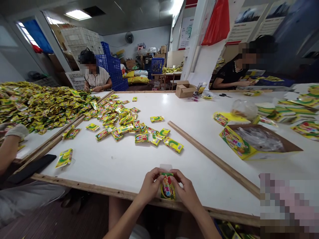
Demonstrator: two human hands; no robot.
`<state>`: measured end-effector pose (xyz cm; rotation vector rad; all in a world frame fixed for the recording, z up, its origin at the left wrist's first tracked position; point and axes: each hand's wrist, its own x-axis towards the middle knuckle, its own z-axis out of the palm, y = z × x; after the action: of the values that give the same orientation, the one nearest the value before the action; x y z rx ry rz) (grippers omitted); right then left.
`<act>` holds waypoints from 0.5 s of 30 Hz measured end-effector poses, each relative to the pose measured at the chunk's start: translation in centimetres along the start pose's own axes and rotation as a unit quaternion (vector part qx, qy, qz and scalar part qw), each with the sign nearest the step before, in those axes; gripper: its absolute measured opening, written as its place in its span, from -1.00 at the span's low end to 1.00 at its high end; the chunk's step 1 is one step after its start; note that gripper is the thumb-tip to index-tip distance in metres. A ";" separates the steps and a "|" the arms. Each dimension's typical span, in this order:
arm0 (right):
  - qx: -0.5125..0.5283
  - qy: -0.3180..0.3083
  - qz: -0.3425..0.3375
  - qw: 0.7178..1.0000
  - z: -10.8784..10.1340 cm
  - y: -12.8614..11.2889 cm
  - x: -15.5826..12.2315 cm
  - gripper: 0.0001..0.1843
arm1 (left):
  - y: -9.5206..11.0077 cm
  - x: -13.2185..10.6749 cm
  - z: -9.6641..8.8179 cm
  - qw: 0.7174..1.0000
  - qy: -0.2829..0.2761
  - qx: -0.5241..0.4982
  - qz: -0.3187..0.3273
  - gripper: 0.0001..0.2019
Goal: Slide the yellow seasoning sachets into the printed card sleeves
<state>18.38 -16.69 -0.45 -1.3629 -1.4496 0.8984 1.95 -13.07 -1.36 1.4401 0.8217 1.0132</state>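
Near the table's front edge I hold a small yellow-green printed box [167, 186] upright between both hands. My left hand [151, 182] grips its left side, thumb on the front face. My right hand [183, 183] closes on the right side in the same way. A pale flap [166, 167] sticks up behind the box's top. Beyond my hands lies a loose spread of similar small boxes [141, 137], the nearest being a yellow box [173, 145]. One more box [64, 158] lies apart at the left, with its end flap out.
Wooden strips [214, 157] divide the white table [119, 166]. A large heap of packets [37, 106] fills the left side. An open display box [259, 141] with a plastic bag inside stands right. Co-workers sit left, at the back and at the right. A black phone-like slab [32, 168] lies front left.
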 end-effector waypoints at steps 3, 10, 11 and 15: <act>-0.035 0.016 -0.023 0.999 0.1 -0.2 0.4 -0.73 | 0.1 0.2 0.5 0.999 0.034 -0.032 0.018 -0.81; -0.010 0.063 -0.050 0.997 0.3 0.8 -0.2 -0.74 | 0.8 0.3 1.1 0.999 0.028 0.007 0.040 -0.90; -0.014 0.053 -0.059 0.997 0.3 0.7 -0.3 -0.76 | 0.9 0.3 1.1 0.998 0.029 0.023 0.046 -0.89; -0.013 0.065 -0.063 0.996 0.4 0.2 -0.2 -0.77 | 1.3 0.1 1.1 0.998 0.047 0.041 0.033 -0.87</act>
<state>18.08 -16.83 -0.75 -1.3079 -1.4340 0.7004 2.98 -13.54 -0.05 1.5062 0.8972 1.1156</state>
